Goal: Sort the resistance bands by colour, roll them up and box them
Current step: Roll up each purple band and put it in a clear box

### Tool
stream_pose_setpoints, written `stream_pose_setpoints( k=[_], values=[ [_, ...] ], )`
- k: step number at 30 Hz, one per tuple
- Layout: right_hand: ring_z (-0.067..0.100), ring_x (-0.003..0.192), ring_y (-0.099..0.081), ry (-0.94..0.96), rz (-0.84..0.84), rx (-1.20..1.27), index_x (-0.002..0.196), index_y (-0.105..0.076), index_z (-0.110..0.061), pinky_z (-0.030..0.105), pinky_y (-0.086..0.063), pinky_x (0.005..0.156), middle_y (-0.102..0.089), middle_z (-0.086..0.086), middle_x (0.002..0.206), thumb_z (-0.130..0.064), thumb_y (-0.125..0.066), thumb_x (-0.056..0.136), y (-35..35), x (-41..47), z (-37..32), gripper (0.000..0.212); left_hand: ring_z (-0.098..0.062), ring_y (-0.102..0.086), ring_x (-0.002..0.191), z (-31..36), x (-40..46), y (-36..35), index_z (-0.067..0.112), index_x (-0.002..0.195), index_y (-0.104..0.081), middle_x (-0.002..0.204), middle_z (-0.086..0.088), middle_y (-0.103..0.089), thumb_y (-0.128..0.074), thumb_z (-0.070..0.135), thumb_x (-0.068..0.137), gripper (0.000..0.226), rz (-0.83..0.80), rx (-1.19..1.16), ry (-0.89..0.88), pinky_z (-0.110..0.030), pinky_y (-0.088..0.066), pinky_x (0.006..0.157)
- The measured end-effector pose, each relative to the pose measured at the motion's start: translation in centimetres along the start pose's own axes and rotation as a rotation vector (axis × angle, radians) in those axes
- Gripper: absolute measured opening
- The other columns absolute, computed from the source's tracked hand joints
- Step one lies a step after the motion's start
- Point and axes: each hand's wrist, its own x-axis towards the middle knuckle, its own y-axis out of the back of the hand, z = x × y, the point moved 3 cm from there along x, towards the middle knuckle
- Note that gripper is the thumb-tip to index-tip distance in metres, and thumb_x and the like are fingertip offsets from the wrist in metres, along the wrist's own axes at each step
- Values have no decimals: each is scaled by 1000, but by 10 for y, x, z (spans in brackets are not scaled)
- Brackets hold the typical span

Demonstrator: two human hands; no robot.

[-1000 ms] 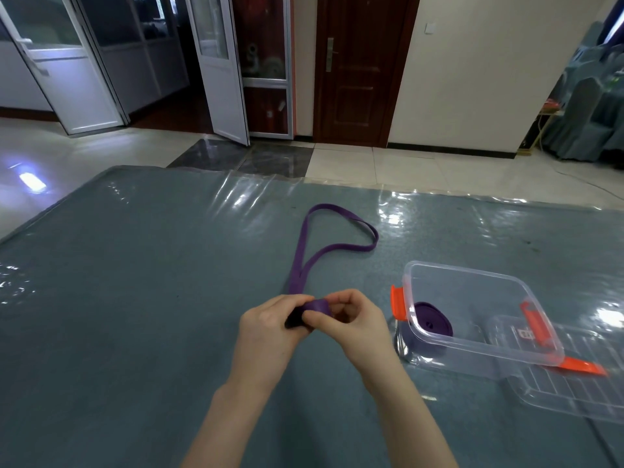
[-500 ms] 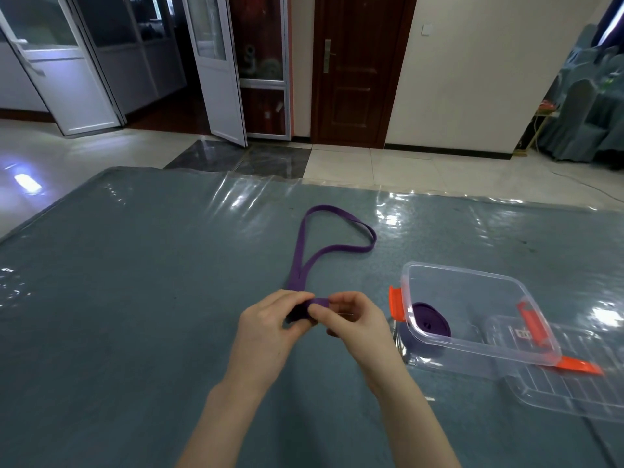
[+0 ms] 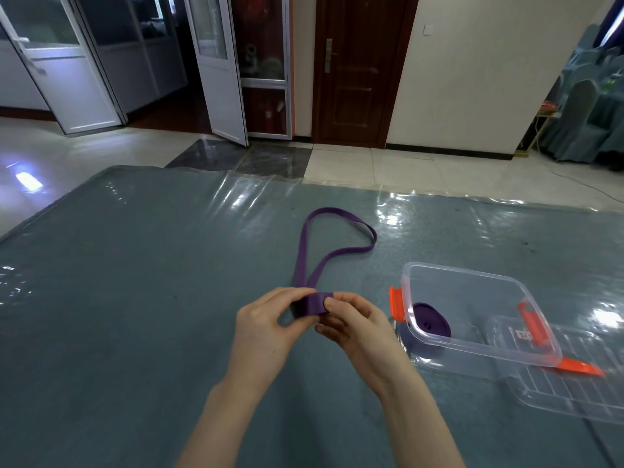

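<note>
Head view: fingers (image 3: 305, 293) of the left hand (image 3: 266, 327) curl round the left side of a small purple roll (image 3: 312, 304), thumb below it. Right hand (image 3: 354, 327) pinches the roll from the right, thumb tip pressed on its face, remaining fingers curled underneath. Roll is held just above the bench (image 3: 118, 298), about mid-width, toward the near edge.

Unrolled part of the same purple band (image 3: 332, 256) runs from the roll away toward the far edge, two strands lying close together, then opening into a loop flat on the bench surface. Loop's far end sits roughly halfway to the far edge.

Clear plastic box (image 3: 479, 315) stands open to the right of the hands, near the bench's right edge, apart from the right hand. Orange latch (image 3: 395, 304) on its left end, second orange latch (image 3: 535, 322) on its right end. One rolled purple band (image 3: 432, 324) lies inside, in the box's left end, against the near wall.

Clear lid (image 3: 567, 390) lies flat on the bench, tucked partly under the box's right near corner; an orange tab (image 3: 579, 368) shows at that spot.

Bench is covered by grey-blue cloth under a glossy transparent sheet (image 3: 337, 194), wrinkled along the far edge.
</note>
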Motion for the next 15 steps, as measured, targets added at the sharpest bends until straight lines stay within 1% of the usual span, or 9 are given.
stream_pose_setpoints(
  k=[2, 4, 6, 7, 8, 11, 12, 13, 15],
  values=[
    [19, 84, -69, 57, 86, -240, 101, -62, -5, 34, -56, 76, -72, 13, 96, -28, -85, 68, -1, -1, 0, 46, 3, -64, 86, -3, -1, -1, 14, 97, -74, 95, 12, -71, -84, 15, 67, 31, -13, 45, -13, -7, -45, 84],
    [16, 82, -68, 146, 165, -463, 92, -64, -13, 34, -56, 76, -72, 5, 89, -38, -89, 57, -3, -3, -1, 49, 3, -63, 85, -3, -4, -3, 13, 97, -74, 94, 11, -70, -83, 10, 67, 31, -34, 80, -28, -3, -42, 83],
    [10, 74, -65, 211, 214, -536, 88, -64, -15, 25, -54, 70, -71, -2, 78, -31, -90, 58, -5, -3, -3, 43, 2, -63, 85, -1, -4, -3, 12, 98, -74, 94, 10, -71, -84, 5, 67, 34, -48, 83, -37, -3, -42, 83],
    [10, 73, -65, 212, 213, -509, 88, -64, -13, 23, -54, 70, -71, -1, 76, -26, -90, 60, -4, -2, -4, 40, 1, -63, 86, 1, -3, -3, 13, 99, -74, 94, 9, -71, -84, 6, 67, 34, -45, 74, -43, -4, -43, 83],
    [13, 74, -66, 192, 188, -424, 89, -65, -10, 24, -54, 71, -72, 2, 77, -23, -89, 61, -4, -1, -4, 39, 2, -64, 87, 2, -2, -2, 13, 99, -74, 95, 9, -71, -85, 7, 68, 34, -35, 57, -44, -6, -43, 84],
    [21, 72, -67, 51, 33, -12, 93, -65, 0, 29, -56, 73, -71, 14, 79, -24, -75, 68, -4, 1, 1, 37, 2, -63, 93, 5, 1, 0, 13, 102, -72, 99, 10, -70, -84, 13, 69, 35, -5, 6, -38, -9, -43, 87],
    [21, 72, -67, 13, -4, 64, 95, -66, 1, 30, -56, 74, -69, 17, 81, -25, -73, 69, -5, 1, 1, 38, 3, -63, 94, 5, 1, 0, 13, 102, -72, 99, 11, -69, -84, 15, 70, 34, -1, -1, -35, -9, -43, 87],
    [21, 73, -66, 0, -31, 79, 95, -67, 0, 32, -54, 76, -68, 19, 84, -27, -74, 67, -5, 2, 2, 40, 3, -63, 92, 5, 0, 0, 14, 101, -72, 97, 13, -69, -84, 15, 70, 33, 7, -3, -29, -9, -43, 86],
    [22, 77, -65, 20, -70, 20, 92, -69, -3, 35, -49, 81, -68, 18, 85, -34, -75, 63, -4, 3, 1, 43, 3, -64, 88, 2, -2, 0, 15, 97, -74, 93, 14, -70, -84, 16, 69, 30, 31, -1, -7, -10, -45, 83]
  ],
)
